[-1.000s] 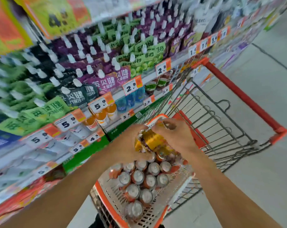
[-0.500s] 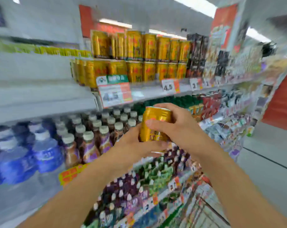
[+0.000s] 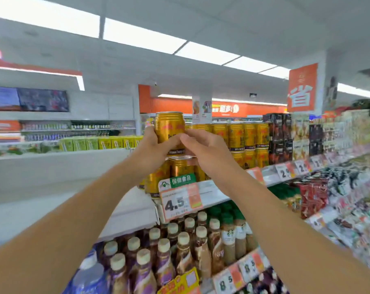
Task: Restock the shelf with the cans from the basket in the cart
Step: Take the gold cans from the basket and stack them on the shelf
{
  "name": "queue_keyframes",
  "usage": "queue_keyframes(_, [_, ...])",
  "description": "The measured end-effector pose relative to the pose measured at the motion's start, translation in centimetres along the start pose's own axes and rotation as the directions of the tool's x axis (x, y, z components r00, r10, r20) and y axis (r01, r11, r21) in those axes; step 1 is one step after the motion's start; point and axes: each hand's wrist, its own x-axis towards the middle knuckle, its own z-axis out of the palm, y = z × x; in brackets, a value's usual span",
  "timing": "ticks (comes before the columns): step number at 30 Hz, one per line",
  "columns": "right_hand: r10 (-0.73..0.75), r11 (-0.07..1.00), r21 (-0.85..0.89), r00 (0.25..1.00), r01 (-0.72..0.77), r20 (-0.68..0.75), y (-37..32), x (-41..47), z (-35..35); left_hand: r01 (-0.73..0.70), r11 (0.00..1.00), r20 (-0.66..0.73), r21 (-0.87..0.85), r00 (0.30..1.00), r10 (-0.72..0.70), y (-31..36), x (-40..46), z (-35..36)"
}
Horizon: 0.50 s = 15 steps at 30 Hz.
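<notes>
**Gold can held upright above the shelf row**

The gold can [image 3: 169,132] is held upright just above the stacked gold cans [image 3: 241,136], the left hand [image 3: 152,149] wrapped round its side and the right hand [image 3: 203,149] pinching its lower rim. A full, rigid, smooth-walled can is judged weighty and slippery; mid-body is best gripped.

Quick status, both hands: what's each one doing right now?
Left hand: grips the upright gold metal can at the top shelf.
Right hand: fingers curled on the same can's lower part.

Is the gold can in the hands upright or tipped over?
Upright. The gold can has its rim on top and its label reads level, while the left hand and right hand hold it above the shelved cans.
</notes>
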Motion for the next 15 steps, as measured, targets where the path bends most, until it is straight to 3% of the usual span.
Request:
queue_keyframes(10, [-0.014, 0.998, -0.061, 0.991, 0.006, -0.132, 4.4, -0.8, -0.1, 0.200, 0.975, -0.079, 0.099, 0.978, -0.193, -2.3, 4.3, -0.5])
queue_keyframes(15, [0.033, 0.998, -0.040, 0.990, -0.038, -0.137, 7.0, -1.6, -0.5, 0.170, 0.967, -0.041, 0.189, 0.985, -0.165, -2.4, 5.4, -0.4])
